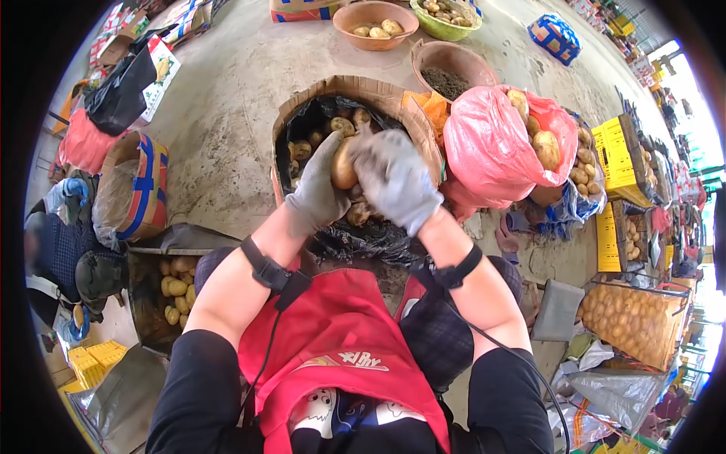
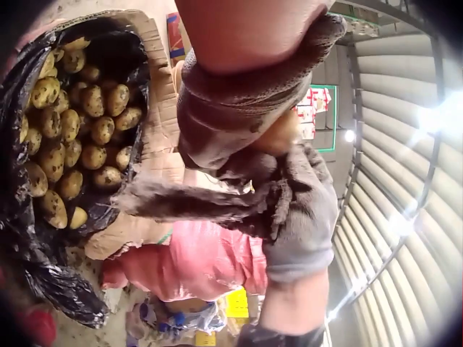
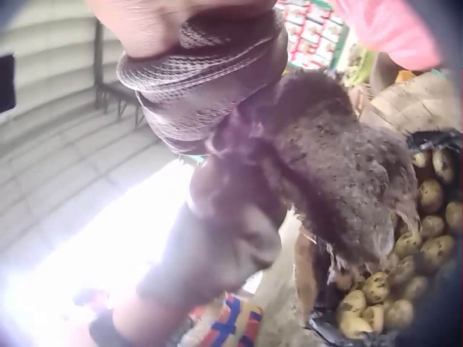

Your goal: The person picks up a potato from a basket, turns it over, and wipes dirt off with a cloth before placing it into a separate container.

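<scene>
Both hands wear grey knit gloves and meet above a cardboard box (image 1: 342,85) lined with black plastic (image 2: 18,181). My left hand (image 1: 318,188) grips a large tan potato (image 1: 345,163), its fingers around one side. My right hand (image 1: 401,178) holds a dirt-caked grey cloth (image 3: 347,181) against the potato; the hand is blurred in the head view. In the left wrist view the cloth's loose end hangs sideways from the right hand. Speckled, soil-marked potatoes (image 2: 92,101) fill the box below. The gloves and cloth hide much of the held potato.
Right of the box stands a pink plastic sack (image 1: 484,151) with potatoes on top. Beyond are a basin of soil (image 1: 454,76), an orange basin (image 1: 376,26) and a green basin (image 1: 446,30). Yellow crates (image 1: 620,159) stand far right; a potato bin (image 1: 144,303) is at the left.
</scene>
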Demonstrator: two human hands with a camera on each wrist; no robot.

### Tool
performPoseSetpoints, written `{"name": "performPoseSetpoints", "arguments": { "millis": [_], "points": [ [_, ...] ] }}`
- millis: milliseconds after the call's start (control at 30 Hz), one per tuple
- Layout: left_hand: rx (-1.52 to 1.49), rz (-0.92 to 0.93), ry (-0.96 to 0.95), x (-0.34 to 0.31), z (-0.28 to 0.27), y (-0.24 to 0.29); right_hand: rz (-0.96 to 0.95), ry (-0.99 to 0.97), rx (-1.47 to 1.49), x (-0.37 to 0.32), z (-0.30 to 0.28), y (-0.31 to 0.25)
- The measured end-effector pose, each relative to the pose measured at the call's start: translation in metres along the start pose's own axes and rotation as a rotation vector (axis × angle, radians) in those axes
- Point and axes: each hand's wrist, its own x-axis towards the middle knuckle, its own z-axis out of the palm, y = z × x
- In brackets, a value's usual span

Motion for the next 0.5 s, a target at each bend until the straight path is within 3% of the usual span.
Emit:
{"name": "performPoseSetpoints", "arguments": {
  "millis": [33,100,133,200,233,300,433,500],
  "points": [
    [-0.001,-0.004,0.004,-0.002,-0.007,0.000,0.025,0.068,-0.094,0.008,-0.002,0.015],
    [-0.025,-0.222,-0.429,0.000,-0.012,0.007,0.222,0.085,-0.063,0.009,-0.017,0.033],
    [-0.018,-0.232,-0.428,0.000,-0.009,0.008,0.293,0.090,-0.005,0.006,-0.020,0.038],
    [0.077,-0.136,-0.141,-0.009,0.004,0.003,0.293,0.113,0.019,0.002,-0.024,0.034],
    [0.089,-0.117,0.023,-0.012,0.017,0.002,0.148,0.115,0.038,0.002,-0.025,0.021],
    [0.117,-0.069,-0.038,-0.004,0.006,-0.006,-0.069,0.073,-0.074,-0.002,-0.020,0.002],
    [0.164,-0.077,-0.158,-0.008,-0.004,-0.005,0.167,-0.021,-0.347,0.001,-0.025,0.037],
    [0.142,-0.085,-0.257,-0.009,0.002,0.002,0.142,0.050,-0.298,0.001,-0.030,0.044]
  ]
}}
